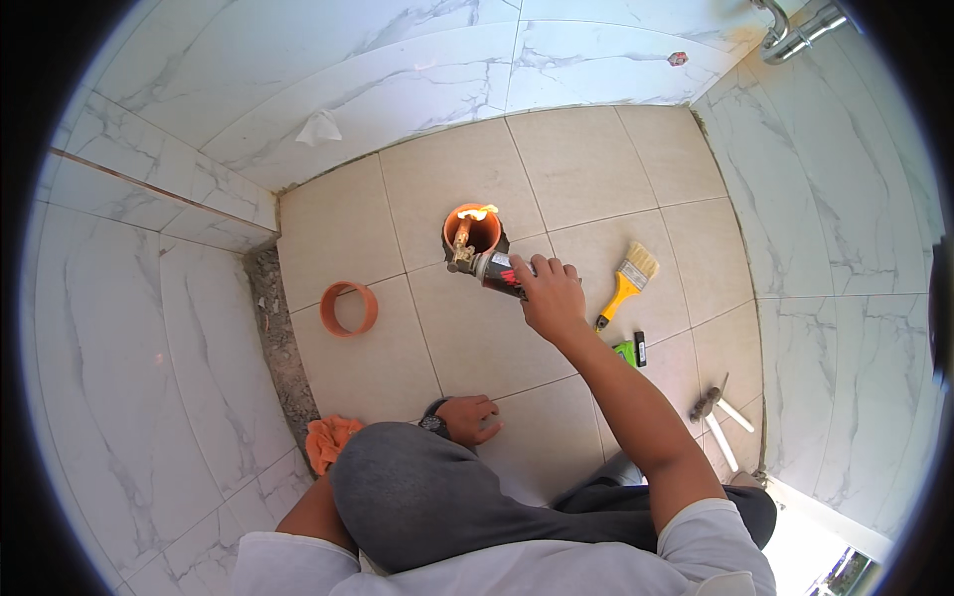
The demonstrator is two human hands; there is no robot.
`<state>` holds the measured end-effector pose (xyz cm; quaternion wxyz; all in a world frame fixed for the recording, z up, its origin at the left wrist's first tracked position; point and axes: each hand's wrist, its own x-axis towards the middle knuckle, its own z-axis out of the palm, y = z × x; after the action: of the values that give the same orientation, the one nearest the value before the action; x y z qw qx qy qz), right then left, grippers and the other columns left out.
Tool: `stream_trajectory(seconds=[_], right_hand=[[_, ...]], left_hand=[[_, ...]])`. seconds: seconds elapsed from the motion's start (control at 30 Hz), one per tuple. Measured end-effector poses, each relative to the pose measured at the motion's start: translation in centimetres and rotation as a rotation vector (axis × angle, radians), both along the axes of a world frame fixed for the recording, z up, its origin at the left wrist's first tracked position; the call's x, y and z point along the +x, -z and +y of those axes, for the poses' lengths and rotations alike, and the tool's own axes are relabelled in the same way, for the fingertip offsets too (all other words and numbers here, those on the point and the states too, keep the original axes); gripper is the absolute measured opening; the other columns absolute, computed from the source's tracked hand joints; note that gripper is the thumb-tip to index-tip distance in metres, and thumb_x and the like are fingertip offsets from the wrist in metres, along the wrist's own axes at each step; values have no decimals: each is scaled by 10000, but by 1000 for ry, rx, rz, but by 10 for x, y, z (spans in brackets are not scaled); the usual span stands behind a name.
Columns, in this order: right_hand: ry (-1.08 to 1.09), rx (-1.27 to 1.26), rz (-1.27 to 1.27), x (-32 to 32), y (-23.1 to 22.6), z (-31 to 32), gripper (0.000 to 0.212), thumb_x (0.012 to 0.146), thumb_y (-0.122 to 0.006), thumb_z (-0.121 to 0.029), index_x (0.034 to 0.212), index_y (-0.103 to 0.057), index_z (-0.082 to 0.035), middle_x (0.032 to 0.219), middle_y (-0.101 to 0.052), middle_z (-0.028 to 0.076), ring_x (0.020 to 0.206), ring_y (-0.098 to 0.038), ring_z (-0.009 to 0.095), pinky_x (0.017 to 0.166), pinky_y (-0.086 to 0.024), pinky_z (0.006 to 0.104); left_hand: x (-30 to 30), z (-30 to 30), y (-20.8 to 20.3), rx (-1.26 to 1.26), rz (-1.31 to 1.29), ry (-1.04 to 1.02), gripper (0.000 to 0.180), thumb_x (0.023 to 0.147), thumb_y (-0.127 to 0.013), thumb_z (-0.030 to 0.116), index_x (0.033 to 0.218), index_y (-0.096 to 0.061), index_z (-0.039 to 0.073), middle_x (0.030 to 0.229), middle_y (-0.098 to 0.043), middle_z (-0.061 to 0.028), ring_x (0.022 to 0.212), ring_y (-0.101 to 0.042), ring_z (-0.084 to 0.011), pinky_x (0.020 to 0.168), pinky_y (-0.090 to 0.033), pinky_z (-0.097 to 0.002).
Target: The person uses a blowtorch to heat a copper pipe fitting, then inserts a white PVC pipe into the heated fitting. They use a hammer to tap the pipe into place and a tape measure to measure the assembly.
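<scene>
My right hand (550, 295) grips a gas torch canister (500, 271) tilted toward an orange pipe end (472, 229) that stands out of the beige tiled floor. The brass nozzle (462, 250) points into the pipe mouth, and a yellow flame (479, 212) shows at the pipe's far rim. My left hand (471, 418), with a dark watch at the wrist, rests flat on the floor tiles beside my grey-trousered knee (407, 487), holding nothing.
A loose orange pipe ring (349, 308) lies on the floor to the left. A yellow-handled paintbrush (626, 282), a small green and black tool (630, 350) and a hammer-like tool (717, 405) lie to the right. An orange rag (329, 440) sits by an untiled gravel strip (280, 338). Marble-look walls surround the floor.
</scene>
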<state>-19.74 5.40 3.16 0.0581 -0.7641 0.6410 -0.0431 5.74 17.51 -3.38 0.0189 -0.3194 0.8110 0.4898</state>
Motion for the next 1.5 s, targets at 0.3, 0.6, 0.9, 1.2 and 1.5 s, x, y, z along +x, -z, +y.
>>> stream_trajectory(seconds=[0.3, 0.6, 0.9, 1.2, 1.5], right_hand=[[35, 100, -82, -24, -9, -25, 794, 734, -827, -219, 1443, -472, -195, 1191, -609, 93, 1100, -603, 301, 910, -484, 446], [283, 436, -566, -68, -44, -56, 769, 701, -774, -397, 1340, -573, -19, 1110, -692, 245, 1007, -687, 340, 893, -538, 399], [338, 866, -562, -117, -65, -120, 868, 662, -823, -574, 1264, -643, 25, 1126, -689, 191, 984, -680, 272, 847, -533, 359], [250, 844, -369, -107, -84, -169, 763, 663, -834, -485, 1248, -678, -21, 1094, -706, 144, 963, -685, 264, 845, -527, 356], [84, 810, -64, -77, -98, -206, 748, 606, -834, -550, 1115, -748, -9, 1087, -736, 169, 945, -708, 304, 827, -543, 395]], left_hand=[[-4, -7, 1, -28, 14, -10, 354, 940, -642, 406, 1063, -686, 77, 1006, -689, -103, 877, -691, -286, 788, -560, -400], [-5, -6, 0, -13, -11, -27, 332, 947, -631, 386, 1056, -683, 77, 1008, -687, -106, 878, -687, -293, 769, -555, -414], [-4, -7, 6, -6, 24, -14, 342, 945, -632, 385, 1071, -684, 72, 1008, -689, -110, 880, -685, -298, 773, -553, -408], [-3, -7, 6, -7, 36, -18, 352, 942, -636, 387, 1053, -697, 59, 988, -696, -114, 872, -688, -290, 767, -558, -403], [-4, -5, 11, 41, -36, -39, 355, 936, -639, 385, 1084, -690, 66, 1017, -693, -112, 896, -692, -292, 789, -558, -400]])
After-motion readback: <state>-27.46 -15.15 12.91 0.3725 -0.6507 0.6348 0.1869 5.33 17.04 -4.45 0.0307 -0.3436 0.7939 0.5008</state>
